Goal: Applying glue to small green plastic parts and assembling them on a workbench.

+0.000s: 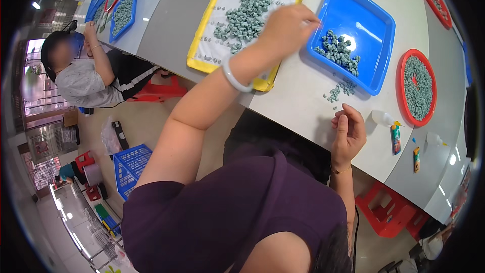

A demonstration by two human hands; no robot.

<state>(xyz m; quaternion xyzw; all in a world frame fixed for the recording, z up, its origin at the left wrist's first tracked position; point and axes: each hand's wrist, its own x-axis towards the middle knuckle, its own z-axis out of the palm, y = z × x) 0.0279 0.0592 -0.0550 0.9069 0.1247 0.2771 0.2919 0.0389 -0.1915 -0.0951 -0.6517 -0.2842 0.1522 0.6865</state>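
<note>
My left hand (289,29), with a pale bangle on its wrist, hovers between a yellow-rimmed tray (204,35) and a blue tray (384,50). Its fingertips are pinched together near the blue tray's left rim and slightly blurred; anything in them is too small to make out. Many small grey-green stone-like pieces (247,15) lie heaped on the yellow tray's white lining. More such pieces (338,53) fill the blue tray's near left part. My right hand (349,134) is held at the table's front edge, fingers curled toward the thumb, below loose smaller pieces (336,92).
A round red tray (400,91) full of small green pieces stands at the right, another red tray (447,20) beyond. A white bottle (381,118) and small glue-like tubes (395,139) lie near my right hand. At the left sits another person (88,83) beside a blue tray (115,34).
</note>
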